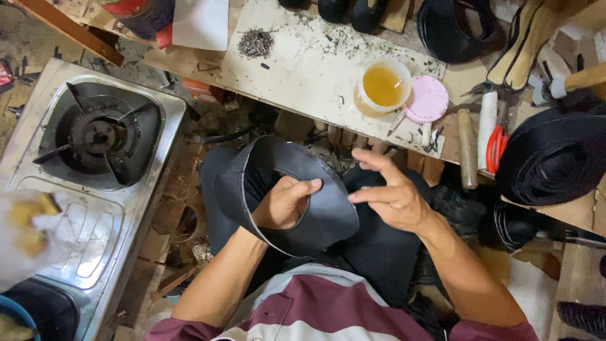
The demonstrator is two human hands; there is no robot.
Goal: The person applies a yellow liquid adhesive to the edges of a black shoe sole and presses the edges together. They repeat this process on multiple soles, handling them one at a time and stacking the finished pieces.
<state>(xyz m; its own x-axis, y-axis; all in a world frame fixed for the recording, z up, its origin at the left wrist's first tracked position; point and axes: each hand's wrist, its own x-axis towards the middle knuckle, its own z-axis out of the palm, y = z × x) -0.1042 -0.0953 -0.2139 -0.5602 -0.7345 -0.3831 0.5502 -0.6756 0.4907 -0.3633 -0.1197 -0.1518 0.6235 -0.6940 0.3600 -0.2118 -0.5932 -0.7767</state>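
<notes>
Closest to the camera, above a striped maroon and white shirt, the left hand [282,203] sits inside a wide loop of dark rubbery sheet [315,211], its fingers curled around the sheet's edge with the thumb pressed along the outer face, a grip that keeps the loop bowed open and steady over the lap. The loop stands on edge between the knees, one end curving up and away toward the workbench [297,69], so its inner surface faces the person and stays reachable. The right hand [391,196] hovers just beside the loop's right side with nothing in it, fingers spread and loosely extended, fingertips close to the sheet but apparently not on it. Beyond the knees, the pale, scuffed workbench holds a small bowl of yellowish liquid [382,86] with a pink round lid [427,99] touching it, both set at the near edge within easy reach of the right hand. To the right of these lie a wooden-handled tool [466,149], a white roll [487,125] and red-handled scissors [495,147], lined up beside a large coil of black strip [555,158]. Farther back a little heap of small nails [255,42] rests on the bench. Off to the left, well apart, stands a steel gas stove [95,158], unlit.
</notes>
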